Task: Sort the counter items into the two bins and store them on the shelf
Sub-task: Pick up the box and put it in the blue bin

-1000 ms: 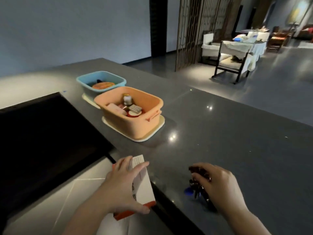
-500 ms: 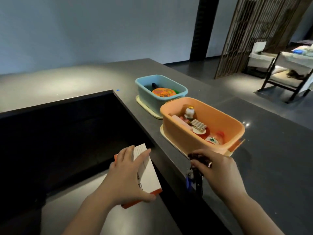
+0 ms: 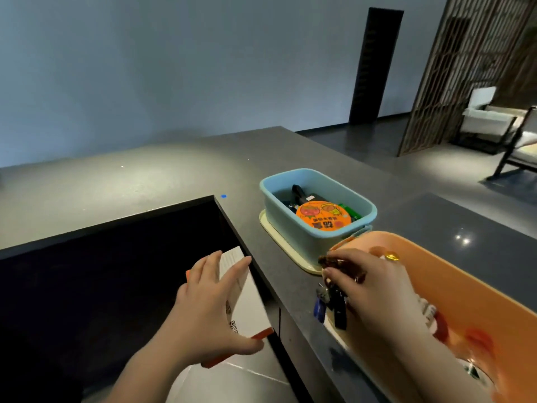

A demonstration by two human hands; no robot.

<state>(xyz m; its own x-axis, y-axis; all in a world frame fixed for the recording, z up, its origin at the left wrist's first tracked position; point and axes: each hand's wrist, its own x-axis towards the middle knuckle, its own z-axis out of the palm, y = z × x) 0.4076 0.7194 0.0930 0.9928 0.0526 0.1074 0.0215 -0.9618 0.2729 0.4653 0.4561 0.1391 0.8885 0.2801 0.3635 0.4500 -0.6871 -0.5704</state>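
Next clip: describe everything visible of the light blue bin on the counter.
The light blue plastic bin is a rounded rectangle, open-topped and upright, standing on a cream tray on the dark grey counter. Inside lie a round orange printed lid or packet, a black item and something green. Its near corner meets the orange plastic bin. Neither hand touches it.

- right hand (image 3: pixel 374 289) with key bunch (image 3: pixel 331 301) now up against orange bin (image 3: pixel 465 286), earlier out over open desk (image 3: pixel 174 175)
- left hand (image 3: pixel 203 309) with white box (image 3: pixel 247 298) nearer desk edge
- view swings left, bins closer
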